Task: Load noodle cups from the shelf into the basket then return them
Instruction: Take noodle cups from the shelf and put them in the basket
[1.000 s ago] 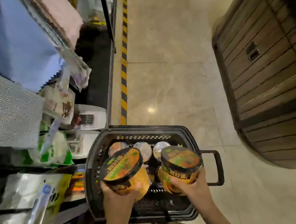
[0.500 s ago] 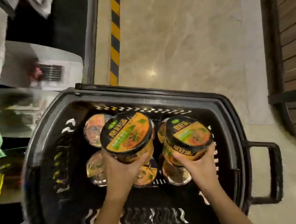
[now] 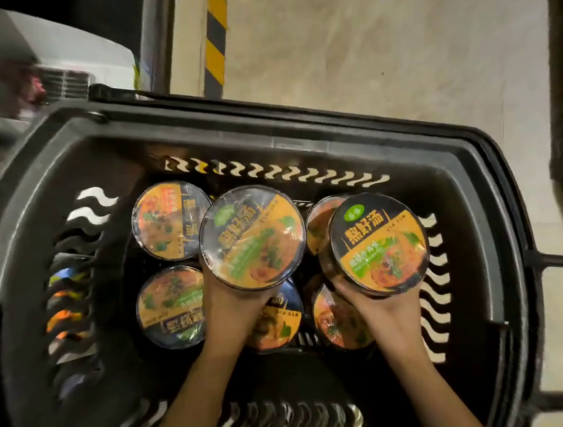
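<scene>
Two cups, one gripped in each hand; we risk tipping them onto cups at 6 o'clock in the crowded basket.

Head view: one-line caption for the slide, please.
Left hand and right hand each hold a noodle cup over five cups in the black basket.

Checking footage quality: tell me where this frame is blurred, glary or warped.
Head view: the top-left shelf items are motion-smeared; shrink-wrap glare streaks the left-hand cup; the right-hand cup prints sharply; the basket rim bows from the wide lens.
</scene>
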Motion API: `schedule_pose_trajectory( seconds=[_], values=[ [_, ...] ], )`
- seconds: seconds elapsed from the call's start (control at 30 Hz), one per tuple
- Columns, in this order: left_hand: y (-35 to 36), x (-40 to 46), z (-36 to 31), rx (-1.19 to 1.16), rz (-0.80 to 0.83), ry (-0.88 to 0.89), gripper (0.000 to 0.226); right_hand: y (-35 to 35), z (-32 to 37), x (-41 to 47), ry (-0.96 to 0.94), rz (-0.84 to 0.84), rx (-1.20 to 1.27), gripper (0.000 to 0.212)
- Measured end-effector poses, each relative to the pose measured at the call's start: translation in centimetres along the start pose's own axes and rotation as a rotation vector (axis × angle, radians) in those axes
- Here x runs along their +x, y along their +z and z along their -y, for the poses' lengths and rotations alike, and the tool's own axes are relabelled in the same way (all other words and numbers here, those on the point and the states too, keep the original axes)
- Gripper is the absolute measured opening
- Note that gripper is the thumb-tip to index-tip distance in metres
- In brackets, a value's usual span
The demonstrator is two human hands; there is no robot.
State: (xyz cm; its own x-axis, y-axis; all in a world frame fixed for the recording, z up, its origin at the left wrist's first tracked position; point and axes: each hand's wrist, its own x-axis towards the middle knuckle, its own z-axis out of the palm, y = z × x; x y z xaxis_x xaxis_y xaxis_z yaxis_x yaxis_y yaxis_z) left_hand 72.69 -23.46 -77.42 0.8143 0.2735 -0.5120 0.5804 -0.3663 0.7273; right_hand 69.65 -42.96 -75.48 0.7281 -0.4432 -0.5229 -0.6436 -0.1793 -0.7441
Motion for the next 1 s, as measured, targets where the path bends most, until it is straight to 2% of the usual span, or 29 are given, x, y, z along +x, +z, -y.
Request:
schedule_pose_trajectory(
  seconds=[0.1, 0.17, 0.3, 0.43, 0.53, 0.87, 1.0],
  values=[
    [-0.7, -1.1, -0.3, 0.026, 0.028, -0.001, 0.110, -0.3, 0.6, -1.4, -0.053, 0.025, -0.002, 0.090],
    [-1.3, -2.1, -1.2, -0.011, 0.055, -0.029, 0.107, -0.8, 1.3, -2.4, -0.077, 0.046, 0.023, 0.093],
    [-2.7, -3.4, -2.4, -0.128, 0.143, -0.082, 0.096, -2.1, 2.2, -3.6, 0.039, 0.148, 0.083, 0.096],
    [-3.5, -3.8, -4.0, -0.338, 0.170, -0.189, 0.051, -3.2, 2.8, -3.4, 0.222, 0.144, 0.239, 0.056],
    [-3.4, -3.5, -4.5, -0.447, 0.110, -0.228, 0.033, -3.5, 3.1, -3.0, 0.282, 0.082, 0.308, 0.031],
    [-2.4, -1.6, -5.9, -0.548, 0.044, -0.238, 0.027, -3.5, 4.8, -0.9, 0.316, 0.045, 0.385, 0.035],
    [-2.2, -1.1, -5.5, -0.533, 0.040, -0.255, 0.037, -2.7, 5.1, 0.1, 0.301, 0.061, 0.331, 0.043]
  ],
)
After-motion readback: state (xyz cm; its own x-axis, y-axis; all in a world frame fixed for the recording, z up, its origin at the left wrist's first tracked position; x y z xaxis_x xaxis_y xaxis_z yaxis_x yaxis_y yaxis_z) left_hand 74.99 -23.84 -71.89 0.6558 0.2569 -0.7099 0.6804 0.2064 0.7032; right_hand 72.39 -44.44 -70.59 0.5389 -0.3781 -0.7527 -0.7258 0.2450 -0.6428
